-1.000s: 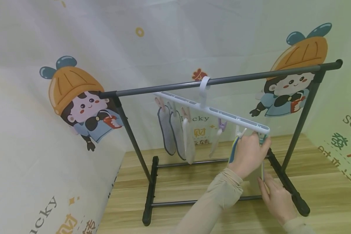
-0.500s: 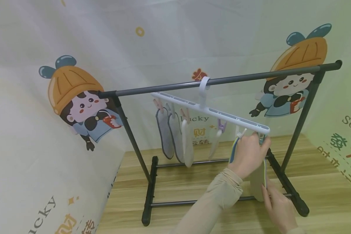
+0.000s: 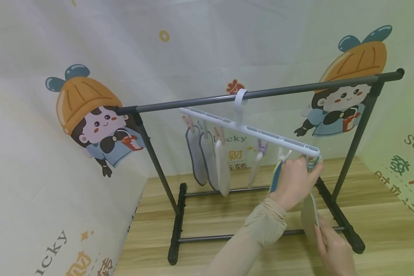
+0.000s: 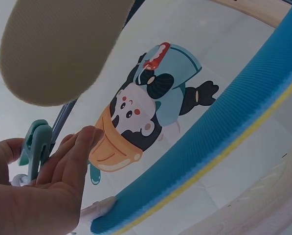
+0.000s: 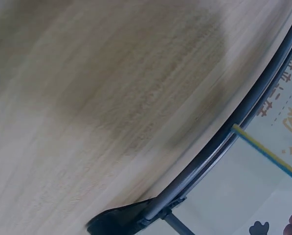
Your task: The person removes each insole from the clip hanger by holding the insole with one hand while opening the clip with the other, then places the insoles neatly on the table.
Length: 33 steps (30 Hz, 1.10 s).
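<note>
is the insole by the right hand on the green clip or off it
Off: the left wrist view shows a gap between the insole and the green clip pinched by the left hand.

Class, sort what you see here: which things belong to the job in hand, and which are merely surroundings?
Part of the job:
left hand, pinching the green clip
right hand, holding the beige insole
white hanger, with clipped insoles
dark rack, bearing the hanger

Merely surroundings:
printed backdrop
cartoon figures on it
wood-grain surface under the rack
</note>
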Each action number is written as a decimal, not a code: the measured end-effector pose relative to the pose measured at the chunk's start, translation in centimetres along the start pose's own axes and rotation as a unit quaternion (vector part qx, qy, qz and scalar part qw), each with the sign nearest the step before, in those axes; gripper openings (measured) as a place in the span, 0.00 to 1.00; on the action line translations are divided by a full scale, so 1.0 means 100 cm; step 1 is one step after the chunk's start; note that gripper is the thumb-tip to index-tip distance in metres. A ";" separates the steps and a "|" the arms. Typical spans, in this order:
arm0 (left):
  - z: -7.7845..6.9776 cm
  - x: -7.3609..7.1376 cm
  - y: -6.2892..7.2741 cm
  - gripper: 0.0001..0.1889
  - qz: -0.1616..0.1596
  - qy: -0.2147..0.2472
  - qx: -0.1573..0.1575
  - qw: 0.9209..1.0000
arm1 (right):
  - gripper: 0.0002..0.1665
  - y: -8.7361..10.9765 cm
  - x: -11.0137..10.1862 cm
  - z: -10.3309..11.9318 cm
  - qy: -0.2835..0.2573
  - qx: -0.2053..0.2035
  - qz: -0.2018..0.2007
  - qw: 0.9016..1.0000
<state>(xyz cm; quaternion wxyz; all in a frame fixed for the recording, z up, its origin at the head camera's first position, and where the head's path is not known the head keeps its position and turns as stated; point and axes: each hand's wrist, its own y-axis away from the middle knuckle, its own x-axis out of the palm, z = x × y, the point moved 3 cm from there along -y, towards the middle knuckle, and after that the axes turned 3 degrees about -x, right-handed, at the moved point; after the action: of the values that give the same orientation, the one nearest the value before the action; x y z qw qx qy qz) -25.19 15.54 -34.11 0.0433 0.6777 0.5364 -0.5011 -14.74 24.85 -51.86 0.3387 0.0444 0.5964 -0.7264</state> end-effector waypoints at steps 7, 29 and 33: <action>0.001 -0.002 0.001 0.17 -0.015 -0.002 0.008 1.000 | 0.16 0.003 -0.005 -0.003 0.000 -0.003 -0.010 1.000; -0.013 -0.025 0.037 0.21 0.040 0.051 0.043 0.997 | 0.18 0.006 -0.007 -0.006 0.011 0.005 -0.021 1.000; -0.008 -0.037 0.051 0.19 0.020 0.050 0.049 0.997 | 0.18 0.007 -0.009 -0.007 0.011 0.007 -0.027 1.000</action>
<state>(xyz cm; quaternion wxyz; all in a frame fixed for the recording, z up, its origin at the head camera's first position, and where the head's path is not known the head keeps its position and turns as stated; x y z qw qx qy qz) -20.43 11.32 -33.48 -0.0068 0.7136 0.4994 -0.4913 -13.87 25.87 -52.23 0.3120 0.0385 0.5956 -0.7392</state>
